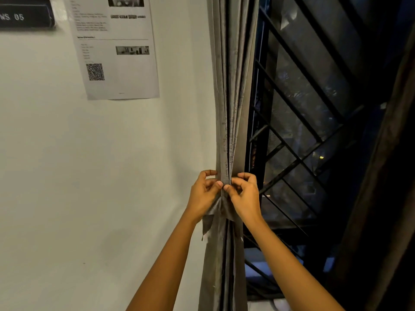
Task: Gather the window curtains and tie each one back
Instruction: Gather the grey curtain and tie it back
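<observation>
Sign [24,16], 10 o'clock: dark, reads "WS 05". Printed sheet [132,72], 11 o'clock: QR code [95,72], text too small to read. White wall [67,176]. Grey curtain [229,108], centre: gathered beside the window grille [303,131] at 3 o'clock. Left hand [202,194] and right hand [244,196] pinch its tie band [215,209] with curled fingers [211,182].

On the pale wall [67,176] we see a printed sheet [125,70] with a QR code [95,72], and left of it a dark sign [24,15] marked "WS 05". At right stands a black window grille [298,140].
</observation>
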`<state>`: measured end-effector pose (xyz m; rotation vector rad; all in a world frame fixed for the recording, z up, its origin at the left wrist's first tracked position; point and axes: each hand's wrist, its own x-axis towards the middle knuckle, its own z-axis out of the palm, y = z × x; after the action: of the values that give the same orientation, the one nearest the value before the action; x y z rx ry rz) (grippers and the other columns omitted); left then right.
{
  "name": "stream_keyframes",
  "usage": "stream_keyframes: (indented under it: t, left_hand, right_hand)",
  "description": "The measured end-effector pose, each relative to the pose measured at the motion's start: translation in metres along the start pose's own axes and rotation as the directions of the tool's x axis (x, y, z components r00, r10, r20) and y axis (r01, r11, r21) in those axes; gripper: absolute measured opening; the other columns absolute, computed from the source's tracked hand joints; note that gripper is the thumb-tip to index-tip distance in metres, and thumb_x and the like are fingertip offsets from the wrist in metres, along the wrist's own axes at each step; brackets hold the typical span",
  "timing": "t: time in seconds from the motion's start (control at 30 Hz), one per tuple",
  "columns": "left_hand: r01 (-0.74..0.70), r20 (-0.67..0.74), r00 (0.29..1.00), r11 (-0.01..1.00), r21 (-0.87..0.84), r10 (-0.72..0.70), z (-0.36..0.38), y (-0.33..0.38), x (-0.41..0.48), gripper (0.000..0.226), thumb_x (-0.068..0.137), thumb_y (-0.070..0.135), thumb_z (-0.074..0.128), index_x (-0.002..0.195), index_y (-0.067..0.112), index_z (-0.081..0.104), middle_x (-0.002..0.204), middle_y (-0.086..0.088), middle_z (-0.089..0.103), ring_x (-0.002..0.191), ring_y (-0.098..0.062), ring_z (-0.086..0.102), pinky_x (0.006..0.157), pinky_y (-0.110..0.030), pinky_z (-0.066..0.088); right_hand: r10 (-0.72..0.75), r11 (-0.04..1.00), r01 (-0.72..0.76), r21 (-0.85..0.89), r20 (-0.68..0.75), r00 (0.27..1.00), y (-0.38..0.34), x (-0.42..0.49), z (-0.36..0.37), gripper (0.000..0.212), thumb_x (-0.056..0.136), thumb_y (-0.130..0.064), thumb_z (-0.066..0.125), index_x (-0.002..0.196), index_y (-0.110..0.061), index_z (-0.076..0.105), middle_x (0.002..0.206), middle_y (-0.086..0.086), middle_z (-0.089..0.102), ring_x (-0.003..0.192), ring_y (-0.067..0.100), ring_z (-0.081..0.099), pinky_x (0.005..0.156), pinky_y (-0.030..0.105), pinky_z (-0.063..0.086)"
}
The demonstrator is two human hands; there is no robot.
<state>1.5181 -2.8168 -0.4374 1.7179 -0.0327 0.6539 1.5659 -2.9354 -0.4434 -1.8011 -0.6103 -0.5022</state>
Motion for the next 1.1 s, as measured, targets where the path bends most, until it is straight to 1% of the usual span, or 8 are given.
stream_keyframes:
  t: [0.1, 0.23, 0.4, 0.5, 0.6, 0.73, 0.9, 1.1]
  left_hand:
    - [-0.018, 0.002, 1.0, 1.0, 0.016, 0.018, 0.0, -0.005, 0.001, 0.02, 0.094, 0.017, 0.056, 0.112, 0.025, 0.059, 0.108, -0.001, 0.069, 0.098, -0.011, 0.067, 0.09, -0.031, 0.054]
    - [-0.015, -0.07, 0.997, 0.996, 0.086, 0.021, 0.001, -0.01, 0.004, 0.023, 0.092, 0.021, 0.059, 0.115, 0.019, 0.062, 0.118, -0.001, 0.061, 0.104, -0.014, 0.062, 0.095, -0.038, 0.051]
    - [-0.034, -0.013, 0.999, 0.991, 0.133, 0.036, 0.002, -0.013, 0.005, 0.019, 0.094, 0.023, 0.053, 0.111, 0.021, 0.061, 0.11, 0.003, 0.067, 0.102, -0.014, 0.064, 0.093, -0.038, 0.052]
    - [-0.032, -0.075, 0.996, 0.993, 0.114, 0.041, 0.006, -0.011, 0.006, 0.011, 0.095, 0.016, 0.052, 0.103, 0.022, 0.057, 0.099, 0.002, 0.068, 0.093, -0.013, 0.066, 0.084, -0.03, 0.054]
    - [0.011, -0.161, 0.987, 0.998, 0.059, -0.001, 0.007, -0.009, 0.005, 0.019, 0.094, 0.012, 0.055, 0.11, 0.019, 0.047, 0.093, 0.005, 0.064, 0.083, -0.004, 0.063, 0.069, -0.013, 0.049]
    - [0.008, -0.117, 0.993, 0.995, 0.095, 0.003, 0.003, -0.008, 0.008, 0.029, 0.094, 0.015, 0.055, 0.123, 0.02, 0.05, 0.102, 0.006, 0.063, 0.088, 0.003, 0.061, 0.072, -0.006, 0.049]
    - [-0.013, -0.015, 1.0, 0.99, 0.143, 0.015, 0.001, -0.009, 0.014, 0.025, 0.095, 0.02, 0.054, 0.118, 0.019, 0.063, 0.11, 0.0, 0.07, 0.1, -0.014, 0.066, 0.092, -0.039, 0.053]
    - [0.019, -0.027, 0.999, 0.995, 0.093, -0.017, -0.002, -0.009, 0.012, 0.021, 0.095, 0.018, 0.054, 0.114, 0.017, 0.063, 0.11, -0.003, 0.069, 0.101, -0.017, 0.066, 0.094, -0.044, 0.051]
  right_hand:
    - [0.008, 0.999, -0.009, 0.035, 0.035, 0.999, 0.001, 0.003, 0.002, 0.019, 0.085, -0.008, 0.067, 0.104, -0.007, 0.07, 0.111, 0.001, 0.058, 0.097, 0.01, 0.058, 0.081, 0.003, 0.043]
    - [0.007, 0.999, -0.008, 0.035, 0.008, 1.0, 0.002, -0.001, 0.007, 0.016, 0.087, -0.011, 0.064, 0.102, -0.012, 0.071, 0.092, 0.0, 0.071, 0.086, 0.009, 0.065, 0.083, 0.026, 0.054]
    - [-0.03, 0.999, 0.031, 0.026, -0.033, 0.999, -0.001, -0.005, 0.012, 0.013, 0.089, -0.009, 0.062, 0.1, -0.011, 0.068, 0.09, -0.001, 0.069, 0.08, 0.007, 0.063, 0.078, 0.017, 0.051]
    - [0.022, 0.996, -0.021, 0.081, -0.01, 1.0, -0.003, -0.003, 0.013, 0.023, 0.088, -0.008, 0.064, 0.11, -0.011, 0.057, 0.093, 0.001, 0.067, 0.082, 0.011, 0.063, 0.071, 0.005, 0.045]
    - [0.152, 0.957, -0.16, 0.243, 0.049, 0.987, -0.008, 0.001, 0.008, 0.051, 0.081, -0.014, 0.073, 0.116, -0.018, 0.035, 0.091, 0.0, 0.062, 0.081, 0.014, 0.065, 0.074, 0.024, 0.055]
    - [0.241, 0.939, -0.264, 0.22, 0.127, 0.962, 0.002, 0.012, 0.007, 0.052, 0.078, -0.019, 0.076, 0.121, -0.017, 0.046, 0.1, 0.004, 0.062, 0.083, 0.013, 0.067, 0.082, 0.035, 0.057]
    - [0.193, 0.939, -0.24, 0.245, 0.201, 0.96, 0.005, 0.017, 0.003, 0.02, 0.082, -0.012, 0.071, 0.101, -0.018, 0.068, 0.095, 0.004, 0.072, 0.085, 0.015, 0.07, 0.083, 0.041, 0.057]
    - [0.151, 0.988, -0.148, -0.037, 0.096, 0.984, 0.013, 0.024, 0.005, 0.029, 0.076, -0.027, 0.078, 0.097, -0.01, 0.07, 0.117, -0.006, 0.049, 0.115, 0.011, 0.04, 0.098, 0.029, 0.04]
